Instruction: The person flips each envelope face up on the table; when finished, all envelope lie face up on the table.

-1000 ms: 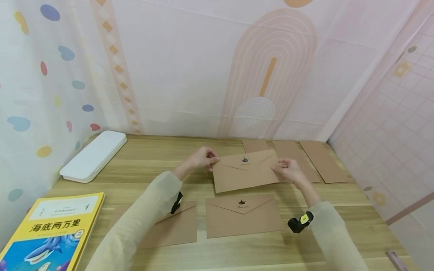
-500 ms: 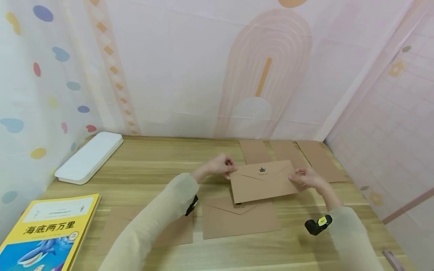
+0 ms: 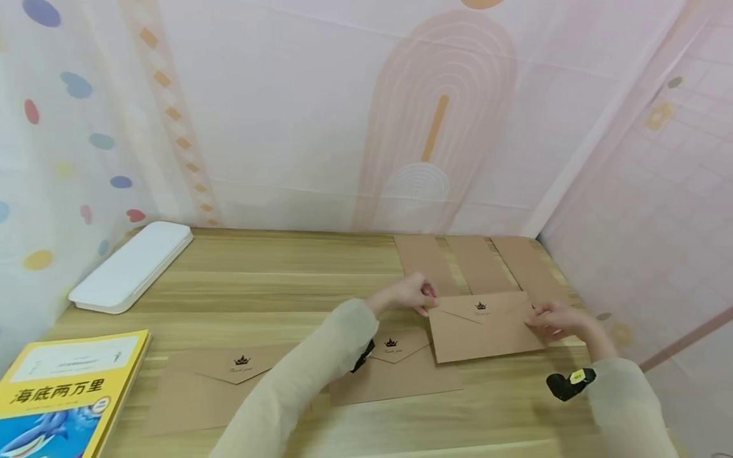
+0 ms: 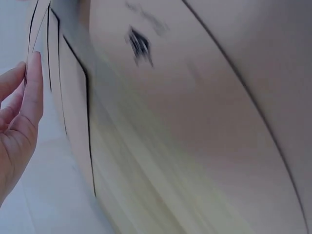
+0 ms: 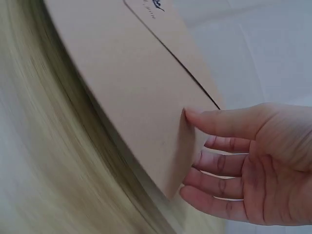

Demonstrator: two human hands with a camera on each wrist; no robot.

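Observation:
A brown envelope (image 3: 483, 326) with a small black crown print is held between both hands just above the wooden table (image 3: 275, 280). My left hand (image 3: 413, 294) pinches its upper left corner. My right hand (image 3: 554, 320) pinches its right edge, thumb on the face and fingers behind, as the right wrist view shows on the envelope (image 5: 131, 83). The left wrist view is blurred, showing the left hand's fingers (image 4: 22, 102) beside brown paper. Two more crown envelopes lie flat nearer me: one in the middle (image 3: 395, 375) and one to the left (image 3: 212, 388).
Three brown sheets (image 3: 475, 264) lie side by side at the table's far right. A white flat case (image 3: 132, 267) sits at the far left, a yellow book (image 3: 63, 394) at the near left corner. Patterned walls close in at the back and right.
Both hands have carried the held envelope rightward and lower, toward the table's right side. The view has shifted right, uncovering the left flat envelope's crown print.

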